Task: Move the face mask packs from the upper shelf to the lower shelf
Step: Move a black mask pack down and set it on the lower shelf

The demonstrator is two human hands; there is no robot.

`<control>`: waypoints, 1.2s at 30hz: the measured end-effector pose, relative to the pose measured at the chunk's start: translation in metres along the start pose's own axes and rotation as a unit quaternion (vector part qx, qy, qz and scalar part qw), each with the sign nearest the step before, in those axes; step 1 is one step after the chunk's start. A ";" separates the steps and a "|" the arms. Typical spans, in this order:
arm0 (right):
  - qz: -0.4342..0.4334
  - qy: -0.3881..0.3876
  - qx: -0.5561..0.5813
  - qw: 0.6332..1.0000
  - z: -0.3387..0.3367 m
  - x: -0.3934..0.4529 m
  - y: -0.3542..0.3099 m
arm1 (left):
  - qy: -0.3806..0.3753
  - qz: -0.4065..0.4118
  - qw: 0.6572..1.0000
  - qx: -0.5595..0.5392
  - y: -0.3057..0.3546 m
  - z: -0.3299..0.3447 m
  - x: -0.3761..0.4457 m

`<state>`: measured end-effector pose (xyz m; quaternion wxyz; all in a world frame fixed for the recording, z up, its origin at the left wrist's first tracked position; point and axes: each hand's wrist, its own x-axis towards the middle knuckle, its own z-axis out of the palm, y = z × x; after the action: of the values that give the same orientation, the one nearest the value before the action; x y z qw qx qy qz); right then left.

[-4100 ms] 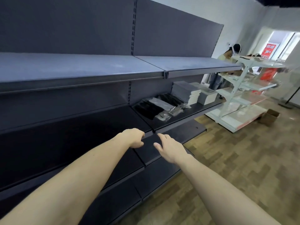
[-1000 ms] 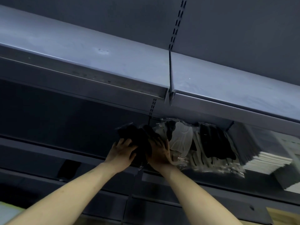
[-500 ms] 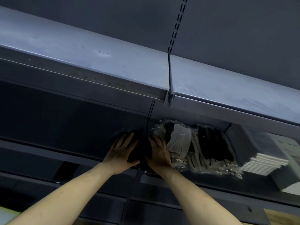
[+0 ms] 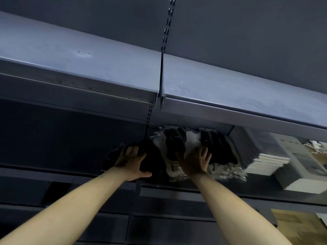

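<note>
Both hands lie flat with fingers spread, the left hand (image 4: 131, 160) on a clear-wrapped black mask pack (image 4: 152, 156) and the right hand (image 4: 196, 163) on the neighbouring white-and-black pack (image 4: 174, 144), probably to gather them for lifting down.

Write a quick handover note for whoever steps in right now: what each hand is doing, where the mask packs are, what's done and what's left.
Left hand: fingers spread flat on a dark mask pack at the left end of the pile.
Right hand: fingers laid flat on the clear-wrapped packs in the middle.
All mask packs still lie on the shelf under the top board, left of the white boxes.
Done: nothing moved that this view shows.
Left: grip the packs and carry them down to a lower shelf.
</note>
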<state>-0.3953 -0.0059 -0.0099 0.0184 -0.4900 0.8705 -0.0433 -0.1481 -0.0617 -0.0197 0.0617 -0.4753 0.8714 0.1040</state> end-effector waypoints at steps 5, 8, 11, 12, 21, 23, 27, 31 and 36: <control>-0.197 0.019 0.020 0.980 0.015 0.008 -0.012 | 0.002 -0.017 0.998 -0.055 0.001 0.007 -0.005; -0.198 0.016 0.030 0.980 0.024 0.003 -0.031 | 0.014 -0.014 0.998 -0.057 0.001 0.007 -0.012; -0.274 0.025 0.054 0.960 0.026 -0.007 -0.042 | 0.035 -0.010 0.998 -0.058 -0.004 0.008 -0.018; -0.299 0.015 0.081 0.951 0.026 -0.010 -0.044 | 0.039 -0.011 0.997 -0.061 -0.007 0.009 -0.020; -0.202 -0.020 0.038 0.978 0.031 -0.002 -0.042 | 0.030 -0.031 0.998 -0.044 -0.013 0.021 -0.025; -0.227 0.002 0.042 0.973 0.030 -0.001 -0.042 | 0.034 -0.023 0.998 -0.043 -0.016 0.023 -0.024; -0.297 -0.001 0.049 0.954 0.023 -0.006 -0.047 | 0.035 0.004 0.998 -0.045 -0.026 0.026 -0.027; -0.295 -0.014 0.110 0.949 0.023 -0.011 -0.054 | 0.042 -0.006 0.998 -0.050 -0.035 0.026 -0.032; -0.211 0.028 0.274 0.938 0.016 -0.009 -0.070 | 0.057 -0.030 0.997 -0.045 -0.042 0.033 -0.033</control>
<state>-0.3300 -0.0353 -0.0197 0.1178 -0.6366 0.7019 -0.2969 -0.0940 -0.0490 -0.0497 -0.0064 -0.5088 0.8533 0.1139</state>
